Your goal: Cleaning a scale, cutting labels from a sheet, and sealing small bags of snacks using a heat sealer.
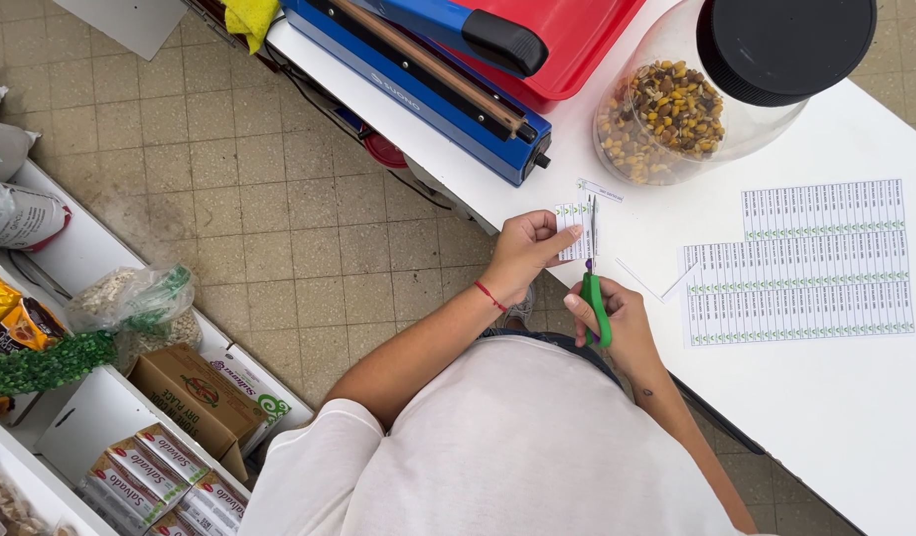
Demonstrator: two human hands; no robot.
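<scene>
Two hands meet at the near edge of the white worktop [835, 397]. The left hand [522, 253] pinches a small label strip [575, 230] by its left side, holding it just above the worktop. The right hand [617, 323], closed around green-handled scissors [594, 288], sits just near of the strip; the blades point far, running along the strip's right edge. Uncut label sheets [800, 263] lie to the right, well apart, with a jar [696, 99] of mixed grain beyond.
</scene>
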